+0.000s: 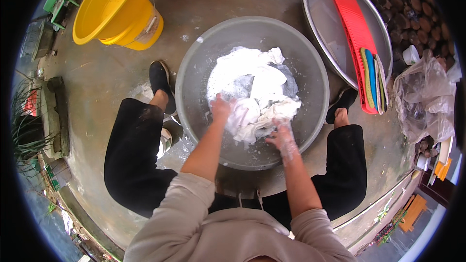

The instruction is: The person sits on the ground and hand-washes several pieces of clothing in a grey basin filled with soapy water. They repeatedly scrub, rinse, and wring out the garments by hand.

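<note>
A wide grey basin (309, 62) stands on the ground between the person's feet. White cloths (267, 80) lie in it in sudsy water, with a greyish cloth (287, 80) partly under them. My left hand (220, 108) is at the left edge of the pile, against the suds and a pale cloth (244, 112); whether its fingers grip anything is unclear. At the lower right of the pile, my right hand (282, 136) has its fingers spread beside an off-white cloth (280, 111), with suds on the wrist. Its upper fingers touch or overlap the cloth's edge.
Yellow tubs (140, 25) stand at the upper left. A metal basin (309, 7) at the upper right holds a red plastic washboard (355, 29) with folded cloths (373, 76) on its lower end. Right of that lies a clear plastic bag (424, 98). A white container (165, 142) stands by the left leg.
</note>
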The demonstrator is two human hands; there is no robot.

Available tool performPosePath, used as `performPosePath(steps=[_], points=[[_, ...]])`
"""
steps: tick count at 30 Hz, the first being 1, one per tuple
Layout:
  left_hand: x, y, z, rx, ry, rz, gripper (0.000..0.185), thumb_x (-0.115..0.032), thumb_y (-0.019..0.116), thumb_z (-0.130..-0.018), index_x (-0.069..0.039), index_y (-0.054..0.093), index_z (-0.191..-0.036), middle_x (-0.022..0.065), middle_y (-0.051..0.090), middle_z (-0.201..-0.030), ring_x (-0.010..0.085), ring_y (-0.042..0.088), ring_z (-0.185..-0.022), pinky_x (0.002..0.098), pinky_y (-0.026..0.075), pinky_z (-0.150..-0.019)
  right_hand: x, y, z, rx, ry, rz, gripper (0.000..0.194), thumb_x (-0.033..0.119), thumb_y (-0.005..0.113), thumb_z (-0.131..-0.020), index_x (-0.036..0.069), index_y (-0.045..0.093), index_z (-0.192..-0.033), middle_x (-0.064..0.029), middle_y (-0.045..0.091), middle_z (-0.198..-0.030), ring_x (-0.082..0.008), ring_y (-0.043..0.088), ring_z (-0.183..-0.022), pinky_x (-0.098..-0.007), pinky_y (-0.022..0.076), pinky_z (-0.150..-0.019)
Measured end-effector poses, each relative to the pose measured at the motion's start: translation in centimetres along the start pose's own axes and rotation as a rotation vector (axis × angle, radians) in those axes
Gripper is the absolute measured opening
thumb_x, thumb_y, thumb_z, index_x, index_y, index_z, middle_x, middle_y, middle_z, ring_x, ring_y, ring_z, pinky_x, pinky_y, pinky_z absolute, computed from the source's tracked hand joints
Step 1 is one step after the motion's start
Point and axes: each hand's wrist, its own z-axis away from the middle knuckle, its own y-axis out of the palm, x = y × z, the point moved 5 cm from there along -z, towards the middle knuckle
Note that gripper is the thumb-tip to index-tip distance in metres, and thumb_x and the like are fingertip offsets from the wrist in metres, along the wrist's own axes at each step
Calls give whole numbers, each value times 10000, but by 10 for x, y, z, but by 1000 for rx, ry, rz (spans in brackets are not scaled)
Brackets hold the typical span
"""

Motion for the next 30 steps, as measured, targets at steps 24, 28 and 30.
performPosePath(steps=[24,28,30], points=[[-61,-21,102,231,357,-301,439,-401,600,-796,-20,645,-1011,219,656,-1014,331,657,-907,439,507,-838,-31,54,-10,89,-59,19,274,205,531,-926,-16,593,-1076,-55,644,-920,-125,608,-785,-263,516,-669],[-44,-62,61,-78,565,-391,387,-322,582,-813,-64,622,-1098,202,602,-1158,305,597,-1067,422,469,-916,-18,51,-12,349,-251,448,373,191,618,-874,-44,567,-1159,-87,658,-947,-150,620,-799,-282,517,-691],[-29,-73,47,-245,520,-605,320,-254,596,-796,-123,628,-1087,154,559,-1199,316,521,-1120,435,417,-951,7,17,-42,153,-328,1105,431,203,641,-858,-33,537,-1203,-96,647,-936,-184,617,-840,-302,515,-742]])
